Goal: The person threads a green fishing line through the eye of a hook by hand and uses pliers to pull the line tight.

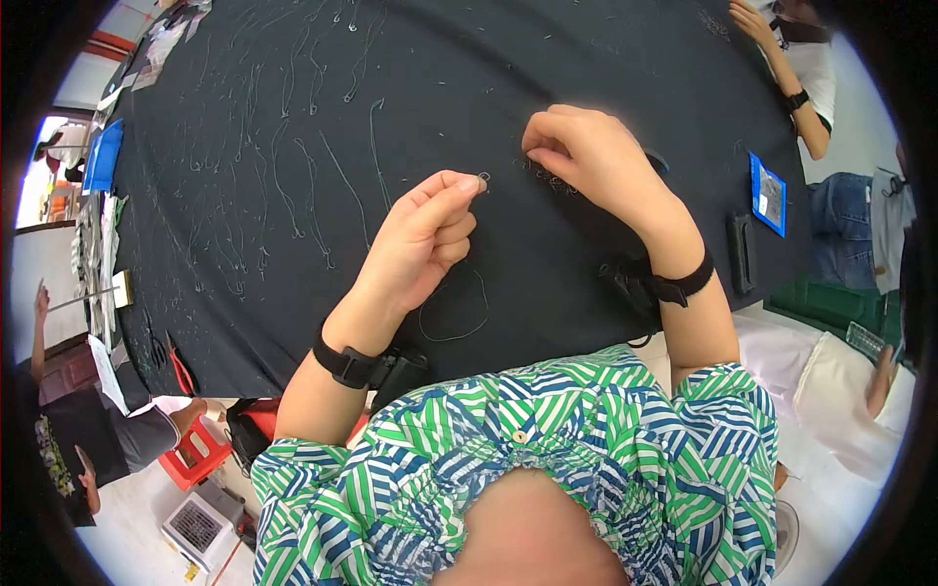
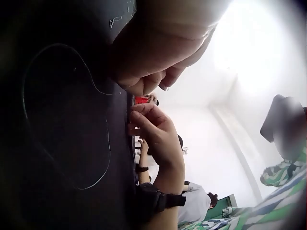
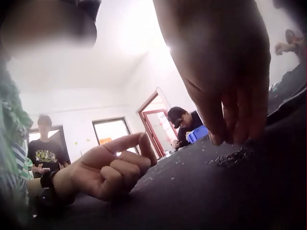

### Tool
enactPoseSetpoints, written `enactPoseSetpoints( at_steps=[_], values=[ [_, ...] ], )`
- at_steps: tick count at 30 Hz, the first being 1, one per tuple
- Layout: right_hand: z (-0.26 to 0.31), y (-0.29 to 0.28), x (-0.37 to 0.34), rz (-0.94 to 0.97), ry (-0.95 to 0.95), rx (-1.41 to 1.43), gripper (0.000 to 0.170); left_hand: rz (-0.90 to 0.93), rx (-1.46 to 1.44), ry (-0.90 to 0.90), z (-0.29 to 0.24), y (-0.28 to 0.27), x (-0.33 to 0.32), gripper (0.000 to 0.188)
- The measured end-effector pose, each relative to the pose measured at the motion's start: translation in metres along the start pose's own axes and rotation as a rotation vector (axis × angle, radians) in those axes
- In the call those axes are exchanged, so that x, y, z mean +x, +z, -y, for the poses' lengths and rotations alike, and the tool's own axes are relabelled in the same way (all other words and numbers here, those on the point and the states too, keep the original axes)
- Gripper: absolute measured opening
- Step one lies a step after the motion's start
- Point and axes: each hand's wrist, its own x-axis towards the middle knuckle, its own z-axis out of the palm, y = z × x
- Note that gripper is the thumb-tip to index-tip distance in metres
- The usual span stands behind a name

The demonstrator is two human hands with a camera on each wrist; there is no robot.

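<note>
From where I stand, the person's left hand (image 1: 422, 230), mid-frame in the head view, pinches a tiny loop (image 1: 484, 177) between thumb and forefinger, the other fingers curled into the palm. A thin cord (image 1: 454, 340) lies below that hand in a wide curve on the black tablecloth (image 1: 547, 322). The right hand (image 1: 598, 151), right of centre, dips its fingers, held close together, at a pile of tiny bits (image 1: 557, 182); I can't tell whether they hold any. More cords (image 1: 374, 151) run across the upper left. A blue packet (image 1: 769, 193) lies at the right edge, red-handled pliers (image 1: 180, 369) lower left.
</note>
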Motion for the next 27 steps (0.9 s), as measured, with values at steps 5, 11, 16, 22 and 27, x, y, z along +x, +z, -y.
enactPoseSetpoints(
  at_steps=[5,11,16,22,27],
  values=[
    [0.007,0.003,0.001,0.041,0.049,-0.036,0.007,0.026,0.043,-0.008,-0.001,0.001,-0.001,0.011],
    [0.005,0.008,-0.001,0.007,-0.021,-0.091,0.007,0.016,0.049,-0.002,-0.001,0.002,0.0,0.011],
    [0.006,0.008,-0.004,-0.094,-0.113,-0.062,0.009,0.009,0.038,0.007,-0.001,0.0,0.0,0.009],
    [0.011,0.001,-0.007,-0.129,-0.07,-0.039,0.006,-0.013,0.036,0.016,0.0,0.005,0.0,0.01],
    [0.004,0.006,-0.007,-0.069,-0.078,-0.095,0.007,-0.017,0.034,0.014,0.0,0.004,0.001,0.01]
  ],
)
